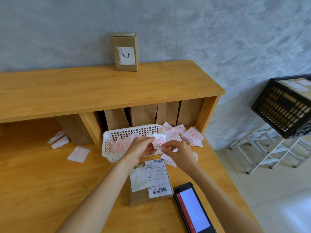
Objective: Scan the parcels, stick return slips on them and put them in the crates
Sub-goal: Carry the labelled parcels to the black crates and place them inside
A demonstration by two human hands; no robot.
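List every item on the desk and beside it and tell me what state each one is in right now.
Left hand: pinching the return slip.
Right hand: pinching the same slip.
Return slip: held above the white basket.
White basket: upright, holding slips.
Parcel: flat on the desk, shipping label up.
Handheld scanner: lying flat, screen lit.
Black crate: on a white stand, holding a box.
Labelled box: upright on the shelf top.
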